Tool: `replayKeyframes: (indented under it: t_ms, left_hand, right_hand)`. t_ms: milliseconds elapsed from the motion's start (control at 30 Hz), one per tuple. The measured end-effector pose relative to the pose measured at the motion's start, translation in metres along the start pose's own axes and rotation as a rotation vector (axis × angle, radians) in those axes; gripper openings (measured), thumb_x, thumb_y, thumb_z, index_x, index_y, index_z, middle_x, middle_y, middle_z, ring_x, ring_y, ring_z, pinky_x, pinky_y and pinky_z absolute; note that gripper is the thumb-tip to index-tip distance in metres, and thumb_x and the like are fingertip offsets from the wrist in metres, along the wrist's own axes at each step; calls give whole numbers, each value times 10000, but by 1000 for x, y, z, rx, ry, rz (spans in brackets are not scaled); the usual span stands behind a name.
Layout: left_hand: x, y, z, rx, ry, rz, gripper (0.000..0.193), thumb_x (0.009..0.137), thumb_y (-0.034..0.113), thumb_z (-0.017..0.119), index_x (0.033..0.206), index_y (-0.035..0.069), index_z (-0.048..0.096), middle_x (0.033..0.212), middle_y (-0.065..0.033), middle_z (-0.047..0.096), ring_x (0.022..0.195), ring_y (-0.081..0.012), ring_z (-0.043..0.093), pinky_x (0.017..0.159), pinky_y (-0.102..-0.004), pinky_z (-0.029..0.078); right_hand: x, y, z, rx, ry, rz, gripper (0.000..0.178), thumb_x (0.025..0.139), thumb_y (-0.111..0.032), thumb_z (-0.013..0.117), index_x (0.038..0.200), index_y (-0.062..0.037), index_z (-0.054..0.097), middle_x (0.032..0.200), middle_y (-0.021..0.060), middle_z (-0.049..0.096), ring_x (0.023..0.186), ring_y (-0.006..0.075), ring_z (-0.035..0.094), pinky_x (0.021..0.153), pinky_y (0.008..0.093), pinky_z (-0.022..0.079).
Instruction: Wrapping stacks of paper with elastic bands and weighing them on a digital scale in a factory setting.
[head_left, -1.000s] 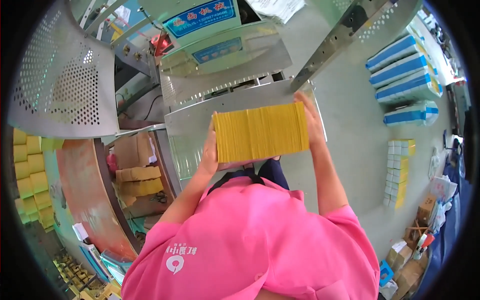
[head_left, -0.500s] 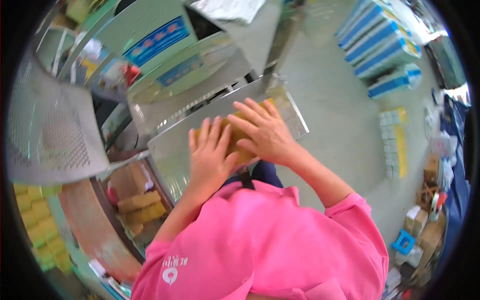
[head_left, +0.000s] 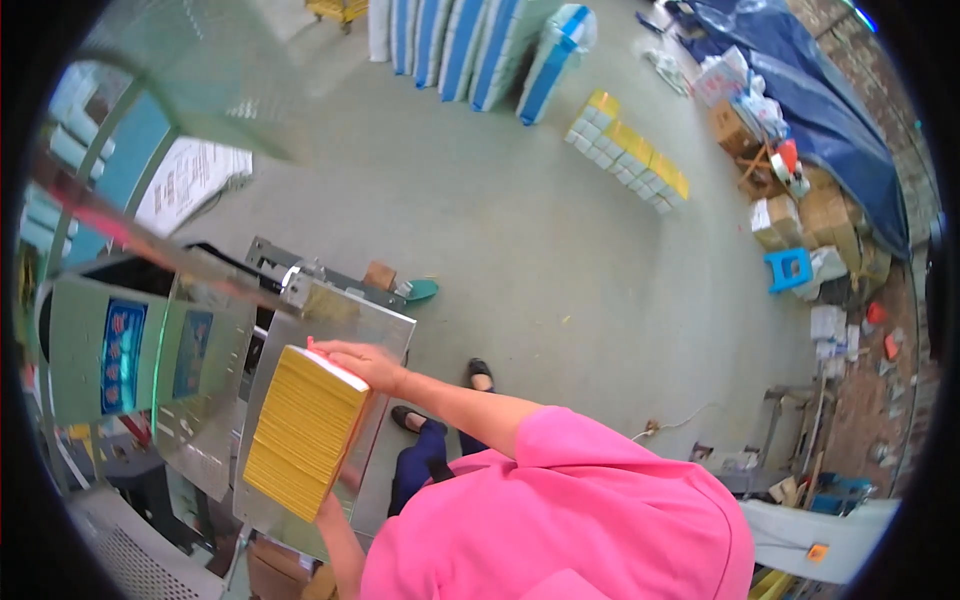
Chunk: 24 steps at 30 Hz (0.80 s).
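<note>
A long stack of thin yellow pieces (head_left: 305, 432), white along one end, is held between my hands above a metal work plate (head_left: 392, 335). My right hand (head_left: 362, 364) grips its far end, fingers bent over the white edge. At the near end is my left hand (head_left: 333, 513), its fingers mostly hidden behind the stack. The stack lies at a slant, its ridged yellow side facing up. Whether it touches the plate I cannot tell.
Left of the plate stand a clear guard panel (head_left: 205, 400) and a perforated metal tray (head_left: 140, 550). Rows of yellow-and-white packs (head_left: 625, 155) and tall blue-and-white bundles (head_left: 495, 50) stand on the floor ahead. A blue stool (head_left: 790, 268) and cartons (head_left: 780, 222) are on the right.
My view has swung to the right. My hands, which lay spread over the yellow pieces on the plate, now hold them as a stack by its two ends.
</note>
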<state>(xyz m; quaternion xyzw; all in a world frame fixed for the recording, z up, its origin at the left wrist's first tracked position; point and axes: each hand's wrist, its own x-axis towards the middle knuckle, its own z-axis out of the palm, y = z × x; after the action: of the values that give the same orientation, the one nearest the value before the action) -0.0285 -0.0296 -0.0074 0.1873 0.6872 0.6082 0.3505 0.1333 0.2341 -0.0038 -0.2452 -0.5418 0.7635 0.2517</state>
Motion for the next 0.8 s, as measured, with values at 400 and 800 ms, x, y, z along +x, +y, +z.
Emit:
replayKeyframes:
  t_ms: [400,800]
  left_hand:
    - [-56,66,322,-184,-425,-272,573,1000,312,390,1486,40,255,1489,-133,330,1363,-244,334,1115,-374,281]
    - [-89,80,713,254,-761,-511,515,936,512,482,1213,84,551,1077,-43,629,925,-146,606,706,-297,496]
  right_hand:
    - [-244,-60,-228,683,585,141,497,982,-368,481,1377,-69,453,1338,50,520,1222,159,476,1025,325,379]
    - [-404,-143,-499,791,975,117,363,904,-378,530,1053,-61,626,944,56,646,811,167,621,672,371,512]
